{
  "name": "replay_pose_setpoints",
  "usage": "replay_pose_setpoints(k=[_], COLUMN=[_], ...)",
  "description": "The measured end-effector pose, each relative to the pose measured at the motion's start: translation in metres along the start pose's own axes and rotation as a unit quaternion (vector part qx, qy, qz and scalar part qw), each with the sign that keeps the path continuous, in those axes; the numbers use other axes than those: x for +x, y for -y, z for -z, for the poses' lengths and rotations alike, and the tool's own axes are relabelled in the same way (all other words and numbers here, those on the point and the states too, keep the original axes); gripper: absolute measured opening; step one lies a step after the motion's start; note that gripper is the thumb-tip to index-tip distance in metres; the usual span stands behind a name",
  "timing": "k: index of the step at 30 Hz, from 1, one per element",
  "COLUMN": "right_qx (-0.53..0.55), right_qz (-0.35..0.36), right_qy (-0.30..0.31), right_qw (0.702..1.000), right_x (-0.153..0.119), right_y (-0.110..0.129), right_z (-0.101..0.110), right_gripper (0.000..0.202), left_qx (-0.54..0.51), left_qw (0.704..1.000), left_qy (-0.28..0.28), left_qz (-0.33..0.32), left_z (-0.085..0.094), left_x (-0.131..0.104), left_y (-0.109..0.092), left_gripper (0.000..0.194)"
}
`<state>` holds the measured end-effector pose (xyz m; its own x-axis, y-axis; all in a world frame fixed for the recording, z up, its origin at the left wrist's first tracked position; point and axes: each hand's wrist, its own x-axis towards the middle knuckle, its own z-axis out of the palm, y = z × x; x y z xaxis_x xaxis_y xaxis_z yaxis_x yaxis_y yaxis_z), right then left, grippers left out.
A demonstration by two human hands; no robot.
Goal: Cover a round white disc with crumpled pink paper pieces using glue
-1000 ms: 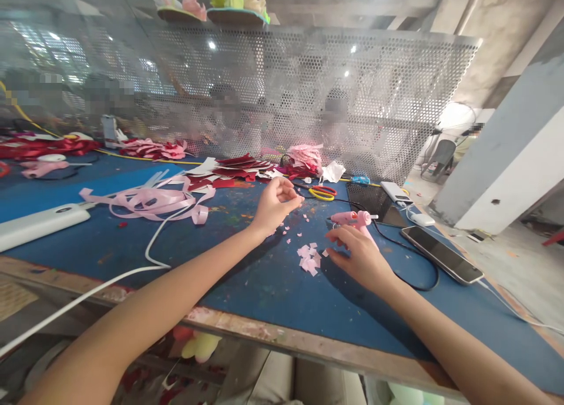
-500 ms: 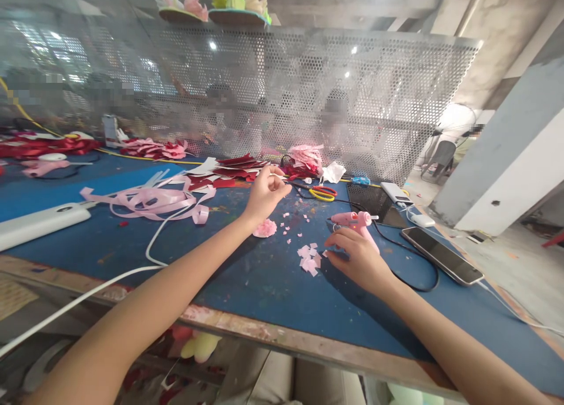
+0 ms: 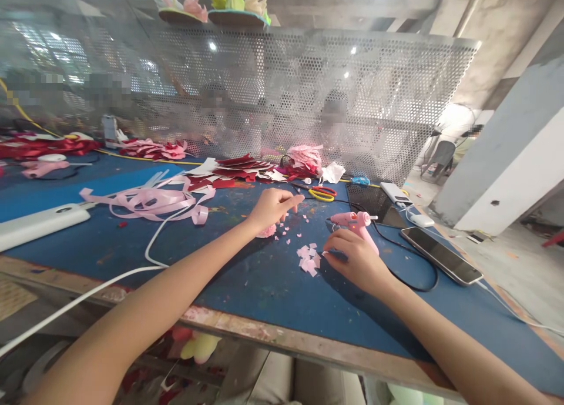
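Observation:
My left hand [image 3: 274,208] hovers over the blue tabletop, thumb and fingers pressed together in a pinch; anything between the tips is too small to make out. Partly behind it lies a frilly pink rosette [image 3: 266,232], with tiny pink scraps [image 3: 288,231] scattered to its right. My right hand [image 3: 352,255] rests low on the table, its thumb and forefinger closed on a small pink piece. Just left of these fingertips is a loose heap of pale pink squares [image 3: 309,260]. A pink glue gun [image 3: 362,221] lies right behind my right hand.
Pink ribbon [image 3: 150,200] lies in loops at left, near a white power bank [image 3: 44,226] with its cable. Farther back are red and white fabric pieces [image 3: 238,168] and red-yellow scissors [image 3: 323,193]. A phone [image 3: 442,255] and black cable are at right. A perforated metal screen [image 3: 291,93] stands behind.
My left hand has come down and slightly right, from above the rosette to in front of part of it, and its fingers have drawn together. My right hand has hardly moved.

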<state>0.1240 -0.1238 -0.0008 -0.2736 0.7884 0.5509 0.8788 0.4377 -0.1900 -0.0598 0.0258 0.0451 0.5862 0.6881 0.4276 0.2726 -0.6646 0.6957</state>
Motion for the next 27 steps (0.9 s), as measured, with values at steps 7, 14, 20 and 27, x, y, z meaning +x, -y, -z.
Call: replay_pose_setpoints(k=[7, 14, 20, 27], right_qx=[0.006, -0.01, -0.009, 0.112], right_qz=[-0.018, -0.051, -0.131, -0.338], right_qy=[-0.02, -0.322, -0.492, -0.456], right_qw=[1.0, 0.945, 0.861, 0.816], right_x=[0.0, 0.0, 0.004, 0.006], right_y=[0.003, 0.013, -0.004, -0.039], right_z=[0.003, 0.019, 0.034, 0.034], right_gripper=[0.011, 0.028, 0.03, 0.031], left_qx=[0.126, 0.167, 0.2, 0.237], left_qw=[0.954, 0.944, 0.94, 0.925], left_qy=[0.221, 0.228, 0.231, 0.24], left_qz=[-0.162, -0.167, -0.153, -0.173], left_z=[-0.018, -0.041, -0.046, -0.045], left_x=[-0.008, -0.016, -0.019, -0.021], left_y=[0.002, 0.007, 0.003, -0.002], left_gripper=[0.016, 0.012, 0.012, 0.008])
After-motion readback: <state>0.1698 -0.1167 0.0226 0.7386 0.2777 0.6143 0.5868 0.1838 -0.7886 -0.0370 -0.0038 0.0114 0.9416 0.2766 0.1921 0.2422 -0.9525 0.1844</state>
